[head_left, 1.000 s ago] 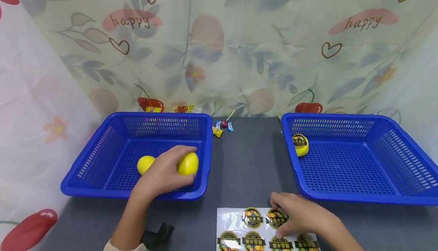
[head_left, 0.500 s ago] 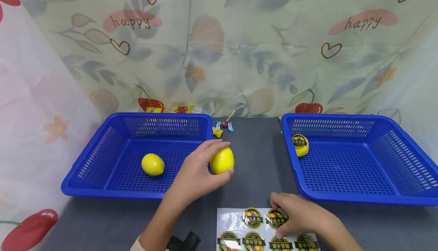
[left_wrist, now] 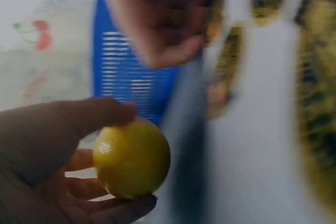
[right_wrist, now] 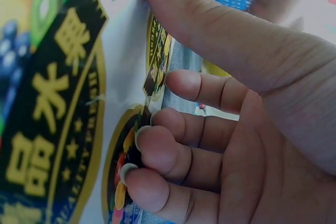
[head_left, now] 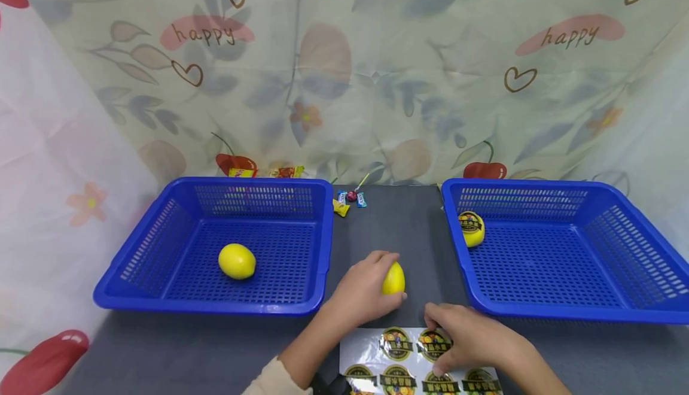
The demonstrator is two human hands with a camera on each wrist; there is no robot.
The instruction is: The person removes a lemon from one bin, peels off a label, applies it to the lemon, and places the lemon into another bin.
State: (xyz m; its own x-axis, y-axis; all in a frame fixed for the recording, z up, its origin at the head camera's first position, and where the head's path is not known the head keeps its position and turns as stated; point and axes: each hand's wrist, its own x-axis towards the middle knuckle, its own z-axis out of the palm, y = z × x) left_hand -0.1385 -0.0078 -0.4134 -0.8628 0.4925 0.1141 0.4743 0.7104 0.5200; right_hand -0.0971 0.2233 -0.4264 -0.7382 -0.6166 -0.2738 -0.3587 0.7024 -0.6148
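Dark grey desk (head_left: 398,227) w/ cherry-print cloth behind. Left hand (head_left: 362,292) grips a smooth yellow lemon (head_left: 393,279) btwn the two blue plastic mesh baskets (head_left: 161,257), just above the glossy sheet of round fruit stickers (head_left: 398,359). Right hand (head_left: 473,338) rests on that sheet, fingers curled, pinching a sticker edge. 2nd lemon (head_left: 237,261) in left basket; stickered lemon (head_left: 472,228) in right one.

From my seat I see two bare hands, no gloves, rings or watch on either. My left hand (head_left: 362,292) comes off a forearm whose cream, light-coloured sleeve cuff (head_left: 271,380) shows at about 7 o'clock in the head view, with a dark strap just beside it at the bottom edge. My right hand (head_left: 469,338), at 5 o'clock, has a bare forearm with no sleeve visible. In the right wrist view its fingers (right_wrist: 173,153) show short, plain, unpainted nails.
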